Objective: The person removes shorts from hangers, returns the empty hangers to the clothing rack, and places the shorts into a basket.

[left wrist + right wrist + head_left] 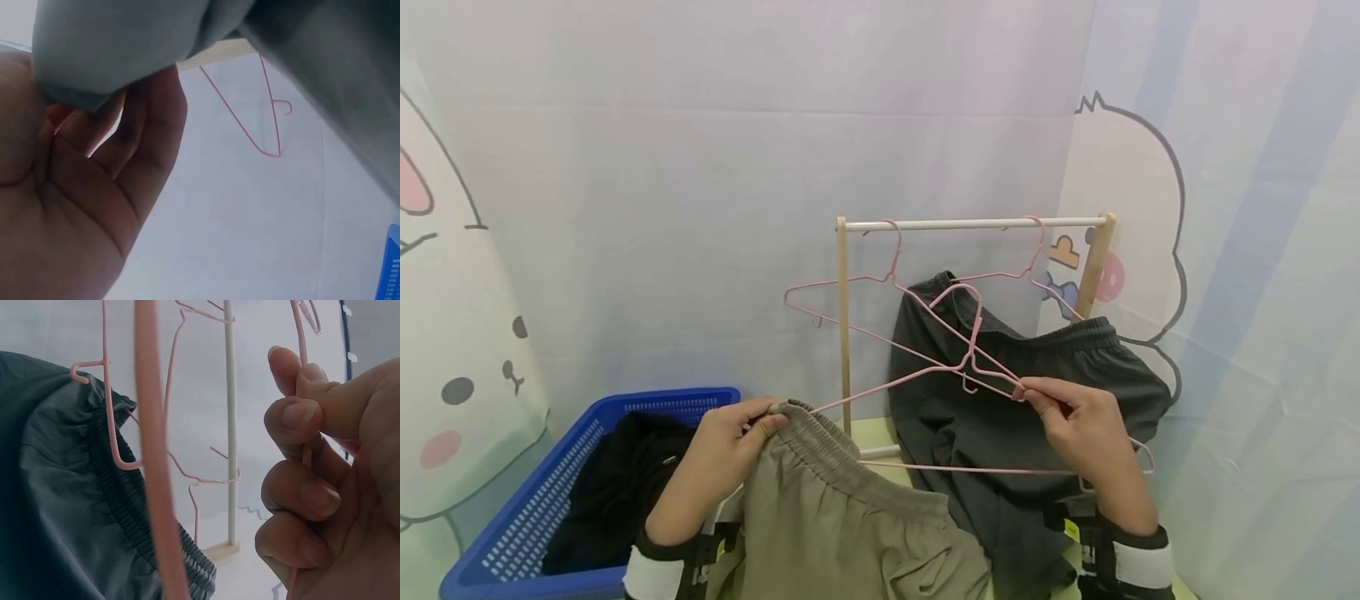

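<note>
In the head view my left hand (pixel 730 442) pinches the gathered elastic waistband of a pair of khaki pants (pixel 850 533); their lower part runs out of frame. The same cloth (pixel 119 44) hangs over the fingers in the left wrist view. My right hand (pixel 1075 425) grips one sloping shoulder of a pink wire hanger (pixel 895 382), its hook pointing up. The hanger's other shoulder runs down into the waistband beside my left hand, its end hidden by the cloth. In the right wrist view, curled fingers (pixel 300 494) wrap the pink wire.
Behind my hands stands a small rack with a white rod (pixel 962 224) and wooden posts. On it hang a bare pink hanger (pixel 820 285) and dark grey pants (pixel 1000 392) on another. At left, a blue plastic basket (pixel 497 525) holds black clothing (pixel 625 483). Printed curtains surround the area.
</note>
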{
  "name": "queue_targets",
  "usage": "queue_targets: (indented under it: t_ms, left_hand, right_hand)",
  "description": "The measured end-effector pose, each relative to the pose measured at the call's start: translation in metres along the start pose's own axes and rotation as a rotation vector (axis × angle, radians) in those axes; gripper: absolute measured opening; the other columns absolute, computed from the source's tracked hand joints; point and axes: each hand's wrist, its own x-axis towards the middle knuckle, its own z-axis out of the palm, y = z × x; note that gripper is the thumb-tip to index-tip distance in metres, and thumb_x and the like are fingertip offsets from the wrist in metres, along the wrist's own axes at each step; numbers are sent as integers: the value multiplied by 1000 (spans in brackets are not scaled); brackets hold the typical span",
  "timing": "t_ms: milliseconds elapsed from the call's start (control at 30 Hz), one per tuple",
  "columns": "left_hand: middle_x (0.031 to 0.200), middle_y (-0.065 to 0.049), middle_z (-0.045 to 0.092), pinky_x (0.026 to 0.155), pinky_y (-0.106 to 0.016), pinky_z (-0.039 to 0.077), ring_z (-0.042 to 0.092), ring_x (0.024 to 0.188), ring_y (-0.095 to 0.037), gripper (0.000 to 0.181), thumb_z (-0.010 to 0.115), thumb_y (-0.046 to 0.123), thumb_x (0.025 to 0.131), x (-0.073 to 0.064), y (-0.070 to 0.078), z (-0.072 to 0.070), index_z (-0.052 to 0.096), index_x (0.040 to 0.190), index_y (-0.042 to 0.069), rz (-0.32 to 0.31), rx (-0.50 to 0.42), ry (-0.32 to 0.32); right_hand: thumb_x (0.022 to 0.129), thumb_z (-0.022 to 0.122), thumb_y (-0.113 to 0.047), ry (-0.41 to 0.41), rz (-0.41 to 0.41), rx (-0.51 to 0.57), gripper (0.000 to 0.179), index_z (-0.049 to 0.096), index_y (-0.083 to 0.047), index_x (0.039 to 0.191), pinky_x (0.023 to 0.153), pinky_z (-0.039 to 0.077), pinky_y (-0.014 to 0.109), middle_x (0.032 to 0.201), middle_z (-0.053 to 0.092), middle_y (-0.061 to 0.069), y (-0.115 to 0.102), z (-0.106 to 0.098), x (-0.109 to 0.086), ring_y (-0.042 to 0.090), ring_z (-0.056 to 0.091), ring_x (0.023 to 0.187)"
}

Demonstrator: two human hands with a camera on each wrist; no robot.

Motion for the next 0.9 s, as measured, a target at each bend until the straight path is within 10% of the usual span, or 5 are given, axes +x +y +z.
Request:
queue_targets:
  t_ms: [467, 900]
  left_hand:
    - [91, 6, 66, 67, -30, 48, 56, 75, -6, 20, 55, 19, 109, 2, 3, 6, 69, 122, 17, 48, 1, 46]
    - [81, 7, 55, 61, -28, 42, 47, 66, -5, 15, 55, 15, 108, 0, -7, -5, 66, 117, 19, 75, 32, 78]
  right_hand:
    - [96, 72, -4, -160, -20, 91, 18, 80, -20, 100, 44, 32, 21, 83, 71, -11, -21, 18, 4, 0, 33, 46]
    - [96, 73, -5, -50, 86, -29, 15, 80, -18, 95, 37, 27, 23, 58, 51, -9, 15, -30, -8, 1, 34, 40]
